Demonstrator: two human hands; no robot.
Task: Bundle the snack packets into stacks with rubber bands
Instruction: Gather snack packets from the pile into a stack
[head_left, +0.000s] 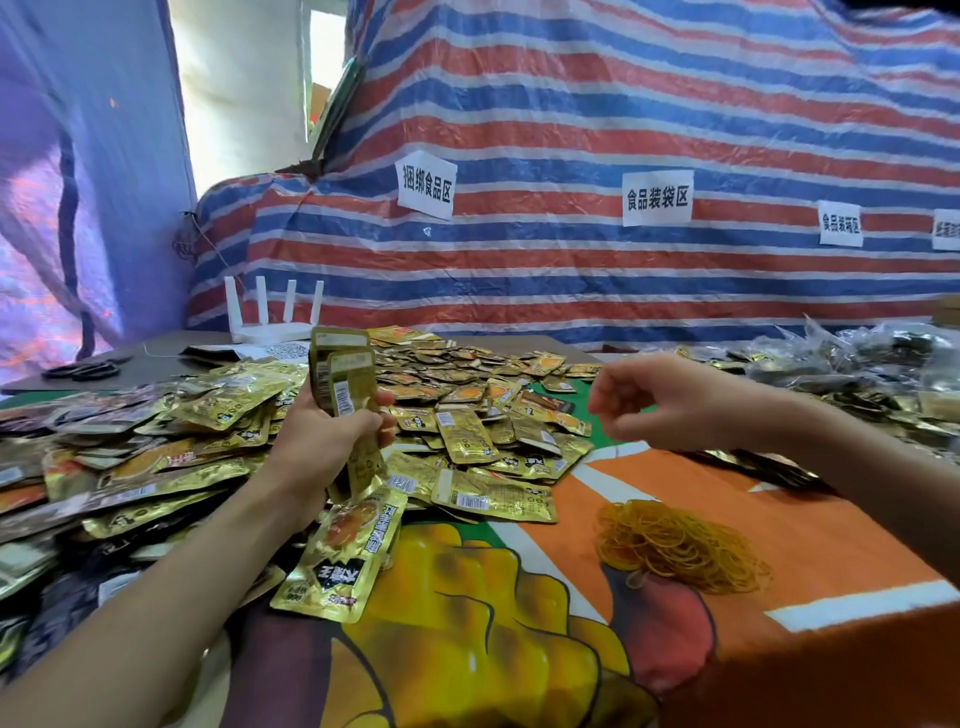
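The left hand (327, 441) grips a stack of packets (343, 379) upright over the loose heap (467, 415) while the right hand (660, 405) hovers slack and empty, so I'd square the edges, then pluck one from the rubber bands (675, 545) lying near it.

The right hand (660, 404) is blurred — whether it pinches anything is unclear — and the rightmost sign (946, 229) is edge-cropped.
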